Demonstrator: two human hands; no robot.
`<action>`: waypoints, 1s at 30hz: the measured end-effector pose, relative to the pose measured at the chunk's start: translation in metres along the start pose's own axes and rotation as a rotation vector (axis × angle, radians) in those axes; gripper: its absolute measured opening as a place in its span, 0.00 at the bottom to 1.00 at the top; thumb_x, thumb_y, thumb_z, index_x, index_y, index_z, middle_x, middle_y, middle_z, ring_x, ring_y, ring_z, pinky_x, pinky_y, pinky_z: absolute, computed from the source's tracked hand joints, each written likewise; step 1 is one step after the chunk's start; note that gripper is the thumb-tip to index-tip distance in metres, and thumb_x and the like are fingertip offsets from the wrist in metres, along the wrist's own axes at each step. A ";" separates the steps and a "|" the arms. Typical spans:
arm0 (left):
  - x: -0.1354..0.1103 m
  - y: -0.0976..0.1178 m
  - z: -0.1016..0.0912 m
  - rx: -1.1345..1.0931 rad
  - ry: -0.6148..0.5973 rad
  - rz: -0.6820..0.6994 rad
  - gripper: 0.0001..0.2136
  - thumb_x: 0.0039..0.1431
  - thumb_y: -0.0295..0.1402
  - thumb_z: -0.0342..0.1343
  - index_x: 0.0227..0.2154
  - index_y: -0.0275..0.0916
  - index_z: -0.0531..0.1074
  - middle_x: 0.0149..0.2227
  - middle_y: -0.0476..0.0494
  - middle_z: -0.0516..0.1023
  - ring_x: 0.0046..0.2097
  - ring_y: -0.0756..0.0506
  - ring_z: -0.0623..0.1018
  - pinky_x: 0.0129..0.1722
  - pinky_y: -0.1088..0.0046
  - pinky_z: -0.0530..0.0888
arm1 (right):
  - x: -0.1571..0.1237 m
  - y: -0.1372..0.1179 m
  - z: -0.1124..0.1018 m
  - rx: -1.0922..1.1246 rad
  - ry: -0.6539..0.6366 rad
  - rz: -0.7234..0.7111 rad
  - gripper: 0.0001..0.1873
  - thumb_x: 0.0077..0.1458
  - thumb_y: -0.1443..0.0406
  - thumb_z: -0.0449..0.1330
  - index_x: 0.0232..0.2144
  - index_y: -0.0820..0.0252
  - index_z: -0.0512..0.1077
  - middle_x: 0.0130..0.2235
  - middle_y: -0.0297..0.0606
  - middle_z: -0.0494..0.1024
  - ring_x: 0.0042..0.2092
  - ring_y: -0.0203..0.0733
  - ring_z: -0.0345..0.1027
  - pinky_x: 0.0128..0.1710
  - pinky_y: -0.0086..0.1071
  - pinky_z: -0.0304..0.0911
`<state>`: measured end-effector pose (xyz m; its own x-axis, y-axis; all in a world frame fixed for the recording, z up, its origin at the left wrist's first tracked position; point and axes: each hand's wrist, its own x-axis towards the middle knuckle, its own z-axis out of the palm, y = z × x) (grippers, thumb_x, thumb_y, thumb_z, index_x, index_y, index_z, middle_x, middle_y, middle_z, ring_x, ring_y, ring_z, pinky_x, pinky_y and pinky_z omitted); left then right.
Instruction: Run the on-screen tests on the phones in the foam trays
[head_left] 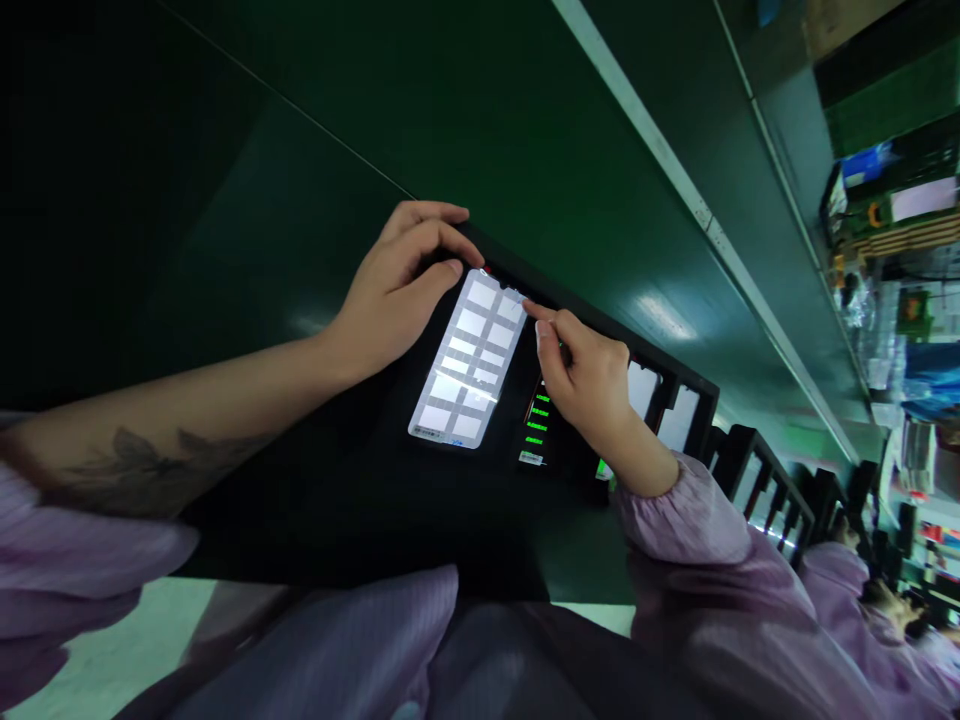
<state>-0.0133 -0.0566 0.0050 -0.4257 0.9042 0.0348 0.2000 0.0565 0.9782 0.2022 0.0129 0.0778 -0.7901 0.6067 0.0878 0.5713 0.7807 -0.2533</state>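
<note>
A lit smartphone [466, 366] lies in a black tray [600, 318], its screen showing a grid of white blocks on grey. At the phone's upper left corner is my left hand [394, 295], palm down, fingers stretched out over the tray's edge and holding nothing. My right hand [592, 375] points with its index finger at the phone's upper right edge. Its other fingers are curled and nothing is seen in them. Partly under the right hand lies a dark phone screen with green bars [537, 425]. A barcode label [532, 458] shows at its lower end.
Further right in the tray are more lit phones [677, 418], partly hidden by my right arm. Another slotted black rack [772, 480] stands beyond. Along the dark green table runs a pale metal strip [660, 150]. A co-worker's sleeve [836, 575] shows at the right.
</note>
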 end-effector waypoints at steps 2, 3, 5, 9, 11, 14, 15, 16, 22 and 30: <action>0.000 -0.001 0.000 0.002 -0.001 0.008 0.09 0.60 0.30 0.56 0.36 0.49 0.80 0.58 0.50 0.80 0.69 0.40 0.72 0.74 0.53 0.67 | -0.003 -0.001 -0.002 -0.010 0.013 -0.030 0.20 0.75 0.64 0.49 0.50 0.60 0.81 0.42 0.38 0.90 0.35 0.36 0.81 0.33 0.29 0.68; 0.000 -0.001 0.000 0.003 0.000 0.012 0.09 0.60 0.30 0.56 0.36 0.48 0.80 0.58 0.50 0.80 0.69 0.40 0.72 0.75 0.52 0.66 | -0.006 -0.002 -0.002 -0.010 0.017 -0.054 0.20 0.75 0.65 0.50 0.51 0.61 0.81 0.42 0.38 0.90 0.35 0.36 0.82 0.33 0.29 0.68; 0.000 -0.001 0.000 0.005 -0.006 0.011 0.09 0.60 0.30 0.56 0.37 0.48 0.80 0.58 0.50 0.80 0.69 0.40 0.71 0.75 0.52 0.65 | -0.010 -0.003 -0.003 -0.014 0.025 -0.103 0.20 0.75 0.65 0.50 0.51 0.64 0.81 0.42 0.40 0.90 0.35 0.35 0.82 0.32 0.29 0.68; 0.001 -0.002 0.000 0.008 -0.009 -0.005 0.08 0.60 0.31 0.56 0.36 0.49 0.80 0.58 0.51 0.79 0.70 0.40 0.70 0.74 0.54 0.67 | -0.018 -0.007 -0.002 -0.079 0.018 -0.153 0.22 0.77 0.63 0.48 0.49 0.65 0.82 0.36 0.40 0.89 0.31 0.34 0.81 0.29 0.28 0.66; 0.001 -0.001 0.000 0.004 -0.003 -0.012 0.08 0.59 0.30 0.56 0.36 0.50 0.80 0.58 0.52 0.80 0.70 0.41 0.70 0.73 0.55 0.68 | -0.019 -0.008 -0.002 -0.105 0.011 -0.147 0.23 0.77 0.63 0.47 0.50 0.65 0.81 0.35 0.38 0.89 0.30 0.34 0.80 0.29 0.29 0.66; 0.001 0.000 0.000 0.000 0.002 -0.017 0.09 0.58 0.30 0.57 0.35 0.49 0.80 0.58 0.52 0.80 0.70 0.40 0.70 0.73 0.54 0.68 | -0.018 -0.008 -0.002 -0.093 0.011 -0.122 0.22 0.77 0.63 0.48 0.50 0.64 0.81 0.37 0.39 0.89 0.31 0.35 0.81 0.29 0.29 0.67; 0.001 0.000 0.000 0.000 0.003 -0.018 0.09 0.58 0.30 0.57 0.35 0.49 0.80 0.58 0.51 0.80 0.70 0.40 0.71 0.74 0.53 0.68 | -0.017 -0.008 -0.002 -0.085 0.012 -0.120 0.21 0.77 0.64 0.48 0.50 0.64 0.81 0.38 0.40 0.90 0.31 0.35 0.81 0.29 0.29 0.67; 0.001 0.000 0.000 -0.001 0.005 -0.018 0.09 0.58 0.30 0.57 0.35 0.49 0.81 0.58 0.50 0.80 0.70 0.40 0.71 0.74 0.53 0.68 | -0.017 -0.008 -0.002 -0.078 0.017 -0.123 0.21 0.76 0.64 0.49 0.49 0.65 0.81 0.39 0.41 0.90 0.32 0.35 0.82 0.29 0.29 0.66; 0.001 -0.005 -0.001 -0.027 -0.005 0.052 0.09 0.60 0.30 0.56 0.37 0.47 0.82 0.57 0.48 0.79 0.69 0.40 0.72 0.73 0.54 0.70 | -0.024 -0.017 -0.005 -0.072 0.046 -0.215 0.17 0.75 0.67 0.51 0.43 0.66 0.80 0.46 0.43 0.90 0.30 0.32 0.81 0.27 0.27 0.66; 0.000 -0.010 -0.001 -0.050 -0.016 0.091 0.11 0.61 0.29 0.56 0.39 0.44 0.83 0.58 0.45 0.78 0.69 0.40 0.71 0.70 0.56 0.72 | -0.055 -0.041 -0.002 -0.061 0.021 -0.289 0.19 0.73 0.69 0.53 0.28 0.59 0.71 0.49 0.45 0.89 0.22 0.27 0.72 0.20 0.27 0.61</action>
<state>-0.0165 -0.0573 -0.0043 -0.3932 0.9114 0.1210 0.1930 -0.0469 0.9801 0.2233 -0.0519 0.0855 -0.9177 0.3600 0.1678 0.3357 0.9288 -0.1569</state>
